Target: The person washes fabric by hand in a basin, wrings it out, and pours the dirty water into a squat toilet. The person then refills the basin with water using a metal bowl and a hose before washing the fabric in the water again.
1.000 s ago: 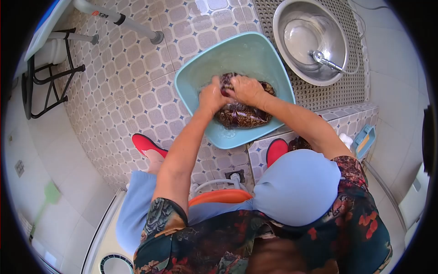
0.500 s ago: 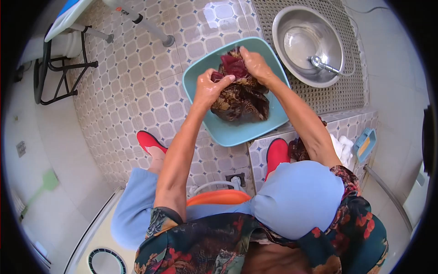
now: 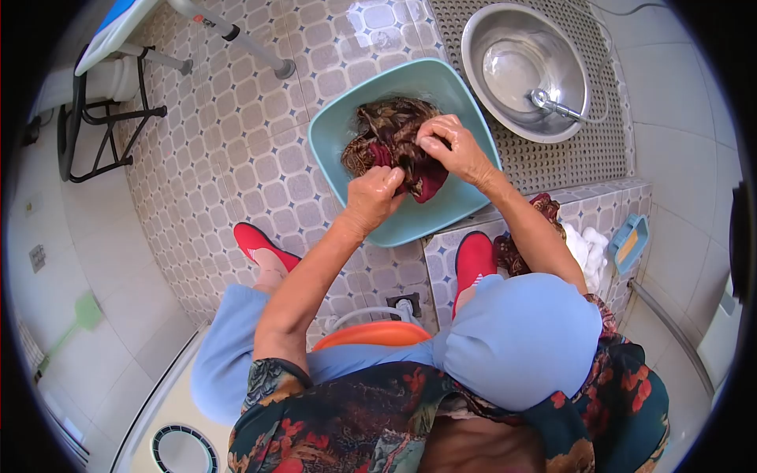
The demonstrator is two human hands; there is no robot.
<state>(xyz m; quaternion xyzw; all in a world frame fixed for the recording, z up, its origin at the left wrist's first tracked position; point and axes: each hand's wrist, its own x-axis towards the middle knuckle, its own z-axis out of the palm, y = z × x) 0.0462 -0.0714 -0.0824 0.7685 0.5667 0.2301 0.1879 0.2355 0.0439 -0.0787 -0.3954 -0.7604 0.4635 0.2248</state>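
Observation:
A wet, dark patterned garment (image 3: 392,118) with dark red parts lies bunched in the turquoise basin (image 3: 398,233) on the floor. My left hand (image 3: 375,197) is closed on its near left edge, fingers curled into the cloth. On the other side my right hand (image 3: 453,150) pinches a fold of the same cloth, the knuckles raised. A dark red flap (image 3: 429,178) hangs between and below the two hands. Some water shows around the cloth in the basin, and both hands look wet.
A steel bowl (image 3: 471,55) with a shower head (image 3: 555,104) in it stands on a perforated mat (image 3: 544,169). Beside my right foot lie more patterned cloth (image 3: 544,206) and white cloth (image 3: 585,251), next to a blue soap dish (image 3: 629,243). A walker leg (image 3: 256,54) stands at upper left.
Both hands have come nearer to me. The garment has been turned over in the basin: its dark red part now lies on the near side and the brown part at the far side.

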